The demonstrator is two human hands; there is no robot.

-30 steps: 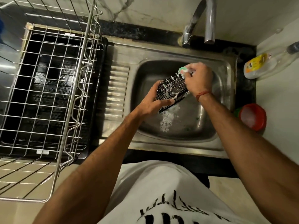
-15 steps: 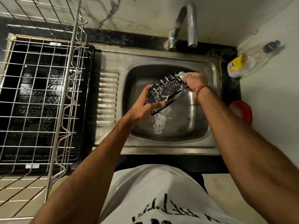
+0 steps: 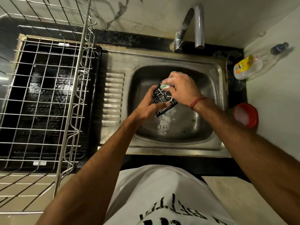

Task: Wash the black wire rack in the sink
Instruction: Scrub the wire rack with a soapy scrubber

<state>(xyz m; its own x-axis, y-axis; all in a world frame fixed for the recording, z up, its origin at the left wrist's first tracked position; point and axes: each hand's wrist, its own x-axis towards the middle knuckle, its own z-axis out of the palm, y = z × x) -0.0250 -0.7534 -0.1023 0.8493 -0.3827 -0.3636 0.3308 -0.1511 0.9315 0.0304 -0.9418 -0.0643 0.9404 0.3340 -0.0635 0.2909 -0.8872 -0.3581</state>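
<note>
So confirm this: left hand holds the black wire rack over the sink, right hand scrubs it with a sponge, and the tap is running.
Wrong on the tap: the head view shows no water coming out. The rest stands: left hand holds the black wire rack over the sink, right hand scrubs with the sponge.

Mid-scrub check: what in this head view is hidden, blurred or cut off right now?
- black wire rack: far end hidden by right hand.
- scrubber: only a green-white edge shows under the right hand's fingers, blurred.
- left hand: fingertips hidden behind the rack.
- bottle: label too blurred to read.
- steel drying basket: cut off by the left edge.
</note>
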